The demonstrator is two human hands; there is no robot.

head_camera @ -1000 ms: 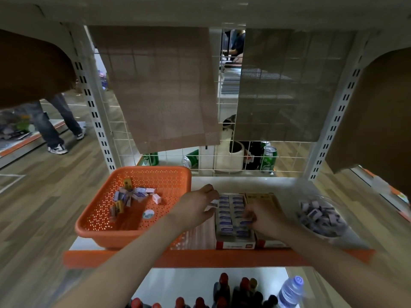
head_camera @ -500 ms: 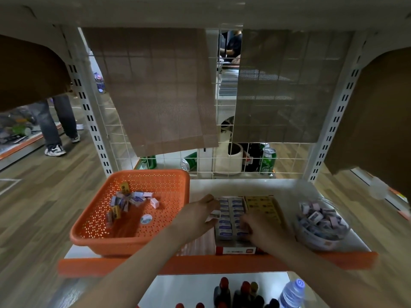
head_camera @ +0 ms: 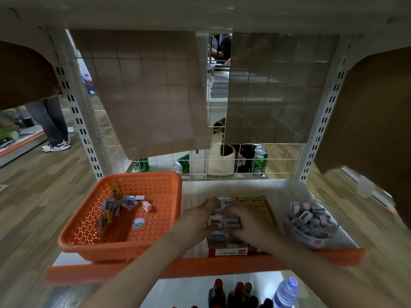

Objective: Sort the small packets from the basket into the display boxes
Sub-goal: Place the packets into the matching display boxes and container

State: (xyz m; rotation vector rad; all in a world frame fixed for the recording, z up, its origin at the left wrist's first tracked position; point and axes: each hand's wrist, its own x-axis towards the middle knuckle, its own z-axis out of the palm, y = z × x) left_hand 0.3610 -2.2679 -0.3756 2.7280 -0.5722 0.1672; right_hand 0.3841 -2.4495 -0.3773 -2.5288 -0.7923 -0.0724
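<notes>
White packet (head_camera: pixel 215 219), long axis crosswise, in pinch grip of left hand (head_camera: pixel 195 221); right hand (head_camera: pixel 251 225) unclear.

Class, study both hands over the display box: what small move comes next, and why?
Probably seat the small white packet flat in the red-fronted cardboard display box: it looks raised, not yet level, between the left hand and right hand.

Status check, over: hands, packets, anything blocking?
Left hand pinches a packet over display box. Right hand on its rows, grip unclear. Basket holds more packets. Nothing blocking.
</notes>
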